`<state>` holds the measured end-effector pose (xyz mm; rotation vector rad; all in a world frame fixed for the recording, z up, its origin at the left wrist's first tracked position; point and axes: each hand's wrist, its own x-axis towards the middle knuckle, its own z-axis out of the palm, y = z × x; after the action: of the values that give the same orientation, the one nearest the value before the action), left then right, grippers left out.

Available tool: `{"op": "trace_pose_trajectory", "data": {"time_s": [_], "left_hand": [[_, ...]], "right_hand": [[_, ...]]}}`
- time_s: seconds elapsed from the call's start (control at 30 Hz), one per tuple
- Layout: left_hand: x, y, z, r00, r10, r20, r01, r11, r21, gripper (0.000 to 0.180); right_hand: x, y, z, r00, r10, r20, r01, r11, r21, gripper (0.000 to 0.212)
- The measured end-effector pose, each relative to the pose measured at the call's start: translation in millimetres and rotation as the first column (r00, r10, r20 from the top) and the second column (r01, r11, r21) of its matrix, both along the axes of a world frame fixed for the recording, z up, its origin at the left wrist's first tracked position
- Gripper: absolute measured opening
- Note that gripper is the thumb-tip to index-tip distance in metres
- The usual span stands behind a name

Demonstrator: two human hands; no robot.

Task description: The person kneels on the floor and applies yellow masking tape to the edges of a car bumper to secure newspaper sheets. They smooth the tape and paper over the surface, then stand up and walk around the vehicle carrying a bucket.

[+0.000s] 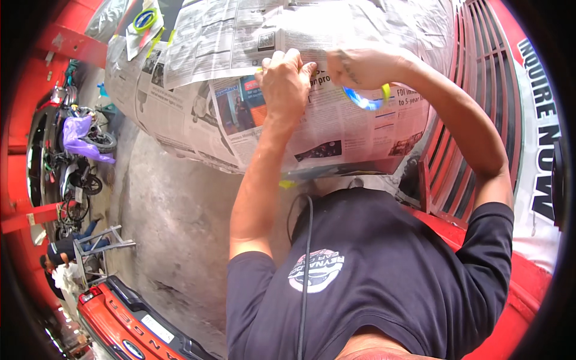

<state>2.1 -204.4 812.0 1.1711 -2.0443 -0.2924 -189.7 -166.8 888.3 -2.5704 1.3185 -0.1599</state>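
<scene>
Sheets of newspaper [198,144] cover a large rounded surface in front of me, overlapping one another. My left hand [284,84] rests on the edge of an upper sheet with its fingers bent inward and pressed together. A small bit of yellow-green tape [259,72] shows beside those fingers; what lies under the fingertips is hidden. Off to the right, my right hand [360,66] is closed in a fist over the paper. A tape roll [367,101], yellow-green outside and shiny blue inside, hangs at its underside, partly covered by the hand.
Another yellow-green tape roll [144,20] lies at the far left on the covering. A red slatted metal gate [474,114] stands close on my right. Leftward are a red pickup tailgate [129,324], a grey metal stand [99,249], motorcycles [81,174] and a person [60,255].
</scene>
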Motion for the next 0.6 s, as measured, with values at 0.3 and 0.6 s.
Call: {"op": "trace_pose_trajectory", "data": {"time_s": [0.3, 0.6], "left_hand": [[9.0, 3.5, 0.8, 0.966, -0.113, -0.233, 0.092, 0.991, -0.097, 0.020], [-35.4, 22.4, 40.3, 0.604, -0.167, -0.779, 0.714, 0.547, 0.437, 0.026]], "right_hand": [[-29.1, 47.6, 20.0, 0.883, -0.076, 0.463, 0.121, 0.990, -0.069, 0.029], [-38.8, 93.4, 3.2, 0.777, -0.204, 0.596, 0.373, 0.911, -0.175, 0.033]]}}
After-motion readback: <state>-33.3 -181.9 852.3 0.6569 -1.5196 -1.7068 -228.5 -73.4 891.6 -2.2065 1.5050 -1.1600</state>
